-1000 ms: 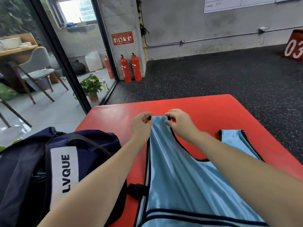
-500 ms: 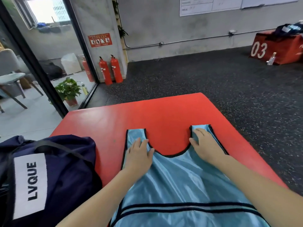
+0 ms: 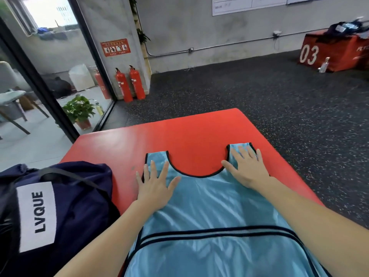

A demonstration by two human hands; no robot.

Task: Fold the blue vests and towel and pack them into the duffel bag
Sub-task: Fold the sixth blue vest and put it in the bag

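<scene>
Presently, a blue vest [image 3: 209, 206] is seen spread flat on the red surface [image 3: 179, 132], its straps toward the far edge and its lower part cut off by the frame. Both hands are laid flat with fingers spread: the left hand [image 3: 154, 184] on the left strap, the right hand [image 3: 247, 168] on the right strap. A navy duffel bag [image 3: 60, 196] sits at the surface's left edge, partly out of frame. No towel can be made out.
</scene>
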